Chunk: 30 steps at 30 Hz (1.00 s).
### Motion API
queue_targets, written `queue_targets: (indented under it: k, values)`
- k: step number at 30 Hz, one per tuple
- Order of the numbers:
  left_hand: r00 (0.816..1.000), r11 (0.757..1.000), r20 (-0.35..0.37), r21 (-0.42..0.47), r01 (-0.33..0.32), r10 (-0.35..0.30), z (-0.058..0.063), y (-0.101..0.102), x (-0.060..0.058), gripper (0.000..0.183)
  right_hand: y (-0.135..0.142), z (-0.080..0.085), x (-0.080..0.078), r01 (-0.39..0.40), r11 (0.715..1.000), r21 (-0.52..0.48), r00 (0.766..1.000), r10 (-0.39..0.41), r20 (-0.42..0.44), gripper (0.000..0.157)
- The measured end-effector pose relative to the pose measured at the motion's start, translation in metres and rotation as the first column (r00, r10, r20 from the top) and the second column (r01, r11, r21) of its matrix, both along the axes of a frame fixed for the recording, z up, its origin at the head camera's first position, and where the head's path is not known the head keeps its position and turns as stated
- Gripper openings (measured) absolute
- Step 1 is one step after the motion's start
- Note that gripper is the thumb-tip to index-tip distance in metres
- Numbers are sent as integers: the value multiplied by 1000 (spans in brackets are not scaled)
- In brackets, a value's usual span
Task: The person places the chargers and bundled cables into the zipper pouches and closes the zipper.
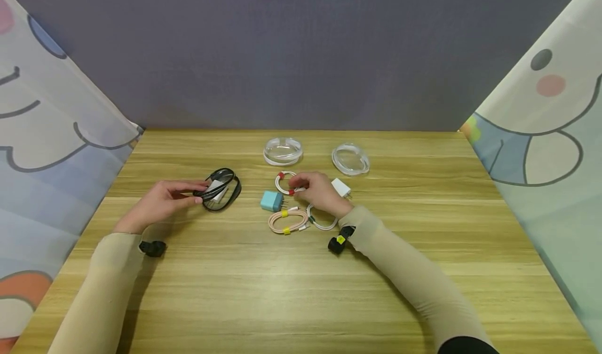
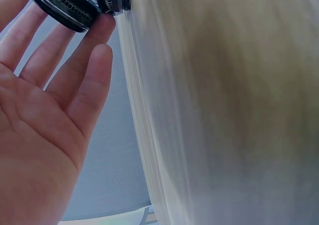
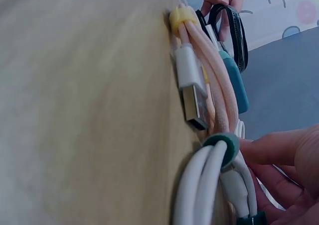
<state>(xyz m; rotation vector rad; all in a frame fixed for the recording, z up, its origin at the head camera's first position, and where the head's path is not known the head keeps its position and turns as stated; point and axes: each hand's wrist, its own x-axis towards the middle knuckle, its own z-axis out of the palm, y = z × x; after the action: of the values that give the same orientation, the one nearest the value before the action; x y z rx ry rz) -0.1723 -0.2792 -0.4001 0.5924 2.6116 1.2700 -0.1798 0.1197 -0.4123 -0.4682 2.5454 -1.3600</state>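
Note:
My left hand (image 1: 162,200) grips the left edge of a round clear zip pouch (image 1: 236,191) with black trim, thumb and fingertips at its rim. Inside its outline shows a white charger (image 1: 217,191). In the left wrist view the pouch's black zipper edge (image 2: 67,8) meets the fingertips. My right hand (image 1: 322,193) pinches the right side of a white coiled cable (image 1: 281,175) with red ties, partly covering it. Under that wrist lies a white cable with green ties (image 1: 324,227), large in the right wrist view. Left of the right hand sits a light blue charger (image 1: 271,201).
A peach cable (image 1: 284,214) with yellow ties lies in front of the blue charger. Another white charger (image 1: 340,187) is just right of my right hand. Two round clear pouches with white trim (image 1: 282,163) stand farther back, before a grey wall (image 1: 301,56).

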Motion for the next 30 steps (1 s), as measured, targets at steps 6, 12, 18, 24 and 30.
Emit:
queue_targets:
  k: [6, 12, 18, 24, 30]
  values:
    - [1000, 1000, 0, 1, 10, -10, 1, 1, 0, 29, 0, 4, 1, 14, 1000, -15, 1000, -14, 27, 26]
    - [1000, 1000, 12, -17, -1, 1, 1, -1, 0, 29, 1, 2, -1, -15, 999, 38, 1000, 15, -8, 28]
    - [1000, 1000, 6, -6, 7, -7, 0, -1, -1, 28, -1, 1, -2, -19, 995, 101, 998, 25, -60, 23]
    - [1000, 1000, -12, -5, 22, -22, -1, -2, -1, 28, -3, 1, -2, 2, 993, 122, 997, 8, -75, 19]
    - [999, 999, 0, 7, 36, -36, -3, -3, 0, 29, -4, 3, 0, 19, 995, 96, 994, -9, -105, 17]
